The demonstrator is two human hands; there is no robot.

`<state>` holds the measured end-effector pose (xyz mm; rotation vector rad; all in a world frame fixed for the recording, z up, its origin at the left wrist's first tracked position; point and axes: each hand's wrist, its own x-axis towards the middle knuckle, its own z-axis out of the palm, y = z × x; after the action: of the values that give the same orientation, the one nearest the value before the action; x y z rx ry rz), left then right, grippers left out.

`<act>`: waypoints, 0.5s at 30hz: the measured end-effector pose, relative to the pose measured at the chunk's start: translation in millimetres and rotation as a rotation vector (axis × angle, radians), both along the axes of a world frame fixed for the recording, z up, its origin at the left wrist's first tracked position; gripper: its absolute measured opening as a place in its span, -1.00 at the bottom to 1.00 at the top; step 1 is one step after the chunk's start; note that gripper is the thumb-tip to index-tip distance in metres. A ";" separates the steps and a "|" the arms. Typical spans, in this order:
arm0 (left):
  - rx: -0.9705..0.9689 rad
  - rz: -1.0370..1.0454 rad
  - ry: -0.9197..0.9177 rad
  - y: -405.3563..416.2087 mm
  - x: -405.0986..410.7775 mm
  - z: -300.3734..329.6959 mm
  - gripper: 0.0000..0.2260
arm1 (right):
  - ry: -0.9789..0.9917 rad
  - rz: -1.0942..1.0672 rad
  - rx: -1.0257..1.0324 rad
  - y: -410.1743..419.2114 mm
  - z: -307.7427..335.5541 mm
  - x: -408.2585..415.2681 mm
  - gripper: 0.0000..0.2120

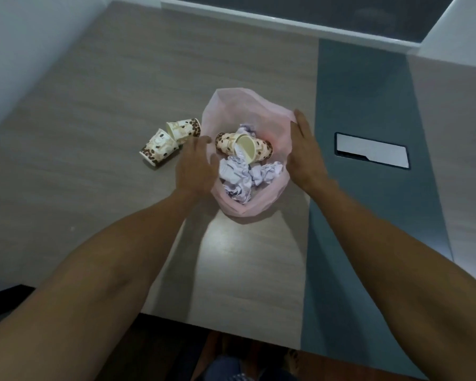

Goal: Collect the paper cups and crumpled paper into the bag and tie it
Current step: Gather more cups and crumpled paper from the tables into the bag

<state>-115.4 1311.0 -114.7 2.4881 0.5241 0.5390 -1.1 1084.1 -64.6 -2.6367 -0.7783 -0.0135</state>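
A thin pink plastic bag (pixel 231 105) lies open on the table. Inside it are paper cups (pixel 245 147) with a coffee-bean print and several balls of crumpled white paper (pixel 237 174). Two more patterned paper cups lie on their sides to the left of the bag, one (pixel 158 148) nearer me and one (pixel 184 129) behind it. My left hand (pixel 194 166) hovers at the bag's left rim, fingers spread, holding nothing. My right hand (pixel 304 152) rests flat against the bag's right rim, fingers extended; whether it pinches the plastic I cannot tell.
The table (pixel 94 133) is grey wood grain with a dark teal strip (pixel 368 105) down its right part. A rectangular cable hatch (pixel 373 151) sits in that strip, right of the bag. The table's near edge is close to me.
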 end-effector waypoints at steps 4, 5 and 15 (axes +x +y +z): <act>0.081 0.241 0.141 59.0 -7.1 -3.2 -0.61 | -0.066 -0.018 -0.025 5.3 -8.8 1.5 -0.32; 0.074 0.260 0.186 72.4 -7.1 -6.6 -0.56 | -0.073 -0.018 -0.022 7.5 -10.6 2.7 -0.31; -0.006 0.312 0.445 132.0 6.8 -54.5 -0.34 | -0.112 -0.010 0.004 27.9 -28.1 9.7 -0.32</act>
<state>-108.7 1442.9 -169.3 2.5376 1.0945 0.0858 8.6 1112.0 -92.7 -2.6545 -0.8007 -0.1667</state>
